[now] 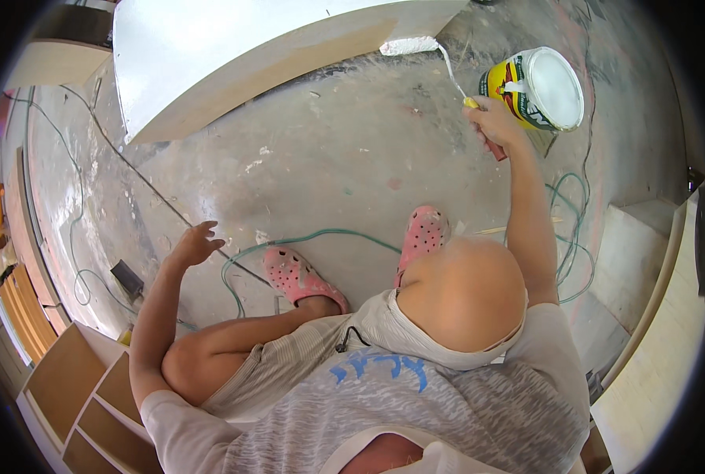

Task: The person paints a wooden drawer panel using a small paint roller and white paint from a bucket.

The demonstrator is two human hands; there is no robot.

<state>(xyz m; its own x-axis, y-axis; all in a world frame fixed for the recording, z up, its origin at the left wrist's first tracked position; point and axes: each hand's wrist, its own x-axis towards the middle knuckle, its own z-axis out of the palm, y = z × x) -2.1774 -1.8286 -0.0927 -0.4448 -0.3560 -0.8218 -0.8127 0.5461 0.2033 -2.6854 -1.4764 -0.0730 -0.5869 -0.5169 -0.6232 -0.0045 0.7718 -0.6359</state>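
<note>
My right hand is stretched forward and grips the yellow and red handle of a small paint roller. The roller's white sleeve lies against the bare edge of a large board whose top face is painted white. Just right of that hand stands an open paint can, yellow-labelled and full of white paint. My left hand hovers over the floor at the left, fingers spread, holding nothing. I am crouched, knees bent, with pink perforated clogs on both feet.
A green cable snakes over the dusty concrete floor past my feet, coiling at the right. A thin black cable and a small dark box lie left. Wooden panels and shelf boxes stand at lower left, pale boards at right.
</note>
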